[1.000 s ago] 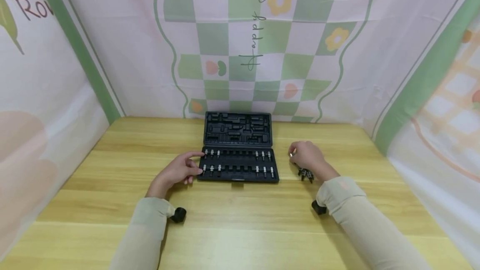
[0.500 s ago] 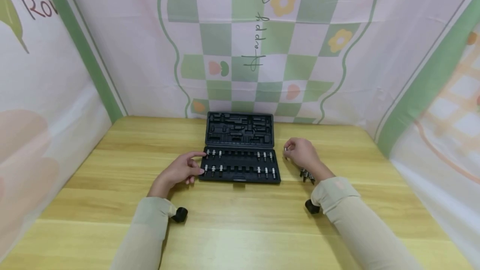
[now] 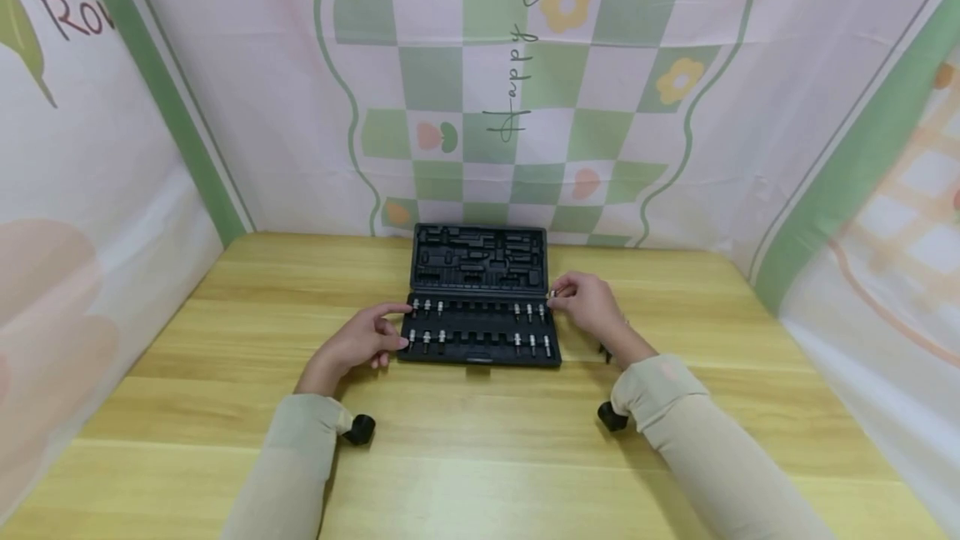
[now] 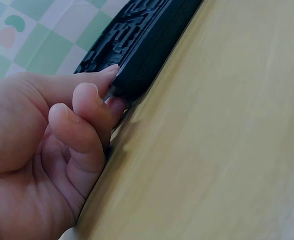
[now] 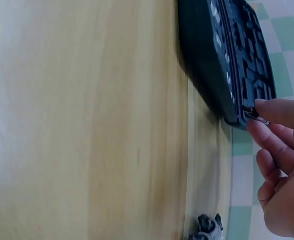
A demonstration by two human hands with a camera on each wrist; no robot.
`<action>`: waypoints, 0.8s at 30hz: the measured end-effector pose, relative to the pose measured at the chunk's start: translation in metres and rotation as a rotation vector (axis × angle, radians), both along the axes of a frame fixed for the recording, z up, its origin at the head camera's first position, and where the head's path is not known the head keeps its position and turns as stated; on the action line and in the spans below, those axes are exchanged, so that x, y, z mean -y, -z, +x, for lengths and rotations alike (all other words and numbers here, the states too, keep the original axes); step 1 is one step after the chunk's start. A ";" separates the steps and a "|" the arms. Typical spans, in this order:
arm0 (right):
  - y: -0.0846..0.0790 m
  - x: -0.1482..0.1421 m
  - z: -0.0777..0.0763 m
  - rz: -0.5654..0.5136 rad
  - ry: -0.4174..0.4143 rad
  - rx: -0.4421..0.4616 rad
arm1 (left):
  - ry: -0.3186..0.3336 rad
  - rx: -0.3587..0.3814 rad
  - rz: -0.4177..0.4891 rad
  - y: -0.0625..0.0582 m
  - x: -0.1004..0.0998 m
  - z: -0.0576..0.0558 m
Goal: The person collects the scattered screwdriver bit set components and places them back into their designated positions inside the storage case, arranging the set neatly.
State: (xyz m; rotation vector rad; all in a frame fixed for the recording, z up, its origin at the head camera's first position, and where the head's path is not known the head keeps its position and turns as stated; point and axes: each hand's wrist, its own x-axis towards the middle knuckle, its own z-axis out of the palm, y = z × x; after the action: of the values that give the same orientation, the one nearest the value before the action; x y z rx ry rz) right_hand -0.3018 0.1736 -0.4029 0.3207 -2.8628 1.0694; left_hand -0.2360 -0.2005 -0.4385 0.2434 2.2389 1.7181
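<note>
An open black socket case (image 3: 480, 323) lies on the table with its lid (image 3: 480, 258) raised at the back. Short silver bit sockets with dark tips stand in two rows at its left and right ends; vacant slots lie between. My left hand (image 3: 360, 338) holds the case by its left edge, thumb and index finger on the rim, the other fingers curled. Between thumb and fingertips, my right hand (image 3: 592, 307) pinches a small bit socket (image 5: 255, 115) at the case's right back corner. That socket is partly covered by my fingers.
A small pile of loose bit sockets (image 5: 206, 229) lies on the wooden table (image 3: 480, 457) right of the case, mostly hidden under my right wrist in the head view. A patterned cloth (image 3: 495, 90) hangs behind the table.
My right hand has moved left from beside the loose pile to the case's right edge, carrying the bit socket. My left hand stays at the case's left edge.
</note>
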 end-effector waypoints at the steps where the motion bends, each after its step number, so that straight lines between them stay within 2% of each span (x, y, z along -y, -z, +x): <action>1: 0.000 0.002 0.001 -0.005 -0.002 0.005 | -0.001 0.002 0.000 0.000 0.000 0.000; 8: 0.000 0.012 0.007 -0.027 -0.018 0.048 | -0.009 0.028 0.006 -0.002 -0.001 0.001; 16: 0.001 0.022 0.017 -0.056 -0.045 0.097 | -0.006 0.022 0.008 -0.001 -0.001 0.001; 24: 0.006 0.031 0.027 -0.106 -0.103 0.050 | -0.006 0.018 0.002 0.000 0.000 0.000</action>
State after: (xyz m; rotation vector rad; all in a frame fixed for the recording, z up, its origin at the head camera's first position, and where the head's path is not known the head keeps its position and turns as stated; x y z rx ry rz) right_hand -0.2745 0.1425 -0.4085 0.4442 -2.8466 1.2596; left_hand -0.2363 -0.2000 -0.4389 0.2205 2.2273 1.7193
